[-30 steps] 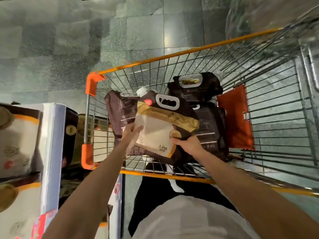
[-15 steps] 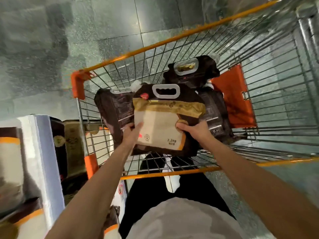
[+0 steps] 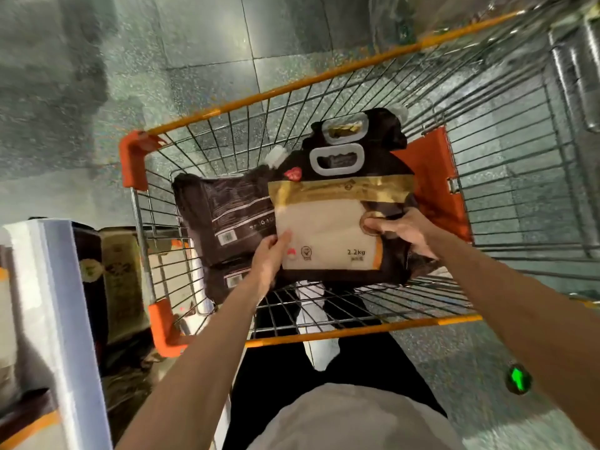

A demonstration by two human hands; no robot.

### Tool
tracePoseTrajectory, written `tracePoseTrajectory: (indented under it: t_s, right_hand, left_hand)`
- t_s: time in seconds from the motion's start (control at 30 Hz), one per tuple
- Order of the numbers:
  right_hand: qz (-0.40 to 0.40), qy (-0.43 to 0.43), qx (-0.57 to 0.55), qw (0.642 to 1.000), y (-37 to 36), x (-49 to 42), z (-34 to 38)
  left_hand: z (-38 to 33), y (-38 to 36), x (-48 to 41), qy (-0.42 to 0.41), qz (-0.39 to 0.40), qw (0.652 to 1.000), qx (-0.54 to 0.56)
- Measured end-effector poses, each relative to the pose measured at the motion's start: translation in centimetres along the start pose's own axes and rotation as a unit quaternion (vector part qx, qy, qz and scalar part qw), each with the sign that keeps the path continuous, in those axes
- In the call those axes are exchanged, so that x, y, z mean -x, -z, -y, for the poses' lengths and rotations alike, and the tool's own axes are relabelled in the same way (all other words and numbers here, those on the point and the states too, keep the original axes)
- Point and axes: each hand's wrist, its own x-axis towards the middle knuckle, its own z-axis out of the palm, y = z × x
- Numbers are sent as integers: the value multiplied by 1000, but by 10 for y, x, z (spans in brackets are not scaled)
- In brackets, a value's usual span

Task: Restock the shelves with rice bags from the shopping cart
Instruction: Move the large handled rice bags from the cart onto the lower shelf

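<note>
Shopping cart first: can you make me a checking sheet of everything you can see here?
Surface: wire shopping cart, floor showing through its mesh.
Job's things: held rice bag, front facing the camera; more dark rice bags in the cart.
Clutter: nothing seen.
Grippers: left hand grips the held bag's lower left edge; right hand grips its right side.
Cables: nothing seen.
Surroundings: shelf at left; grey tiled floor; green arrow on it.

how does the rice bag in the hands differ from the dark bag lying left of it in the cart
The held bag shows its front: gold band, cream panel, 2.2kg; the left bag shows a dark back with white print and a barcode. The held bag is gripped by the left hand and right hand; the left bag lies untouched in the cart. Both have dark brown packaging.
</note>
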Motion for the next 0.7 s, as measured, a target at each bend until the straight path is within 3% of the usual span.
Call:
tracePoseTrajectory:
  t_s: [0.13,0.3,0.43,0.53,0.7]
  right_hand:
    - [38,-34,-61,997,10,-20,-11]
    - [76,-32,-73,994,14,-39,-20]
    - [61,-46,-73,994,22,-52,-35]
    - [48,-39,-66,996,19,-51,-39]
    - [95,-54,-114,987,24,-28,-32]
  left_hand:
    - [-9,-9,-2,-7,-14,1000,-27]
    - [-36,-9,-6,26,104,993,-43]
    - [-53,-18,-5,62,86,991,-86]
    - [-56,-27,6,105,77,990,-58]
    - [-54,-44,33,37,12,998,-52]
